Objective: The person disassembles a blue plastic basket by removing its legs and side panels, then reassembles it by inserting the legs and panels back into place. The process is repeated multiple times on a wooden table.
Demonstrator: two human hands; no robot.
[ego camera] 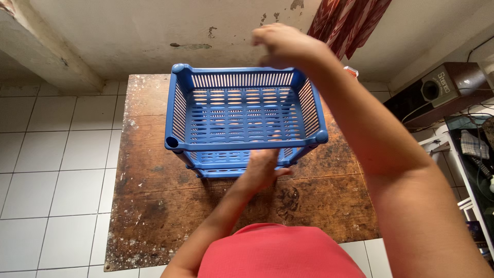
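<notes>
A blue slotted plastic tray (246,140) with round corner sockets sits atop a second blue tray (221,172) on a worn wooden board (154,206). My left hand (263,167) reaches under the upper tray's near edge and touches the lower tray; its fingers are partly hidden. My right hand (285,45) is raised over the far right corner of the upper tray, fingers curled on the rim there.
The board lies on a white tiled floor (56,170) against a stained wall (154,31). A dark speaker box (437,92) and a white rack with cloths (476,154) stand at the right. Red patterned cloth (347,20) hangs above.
</notes>
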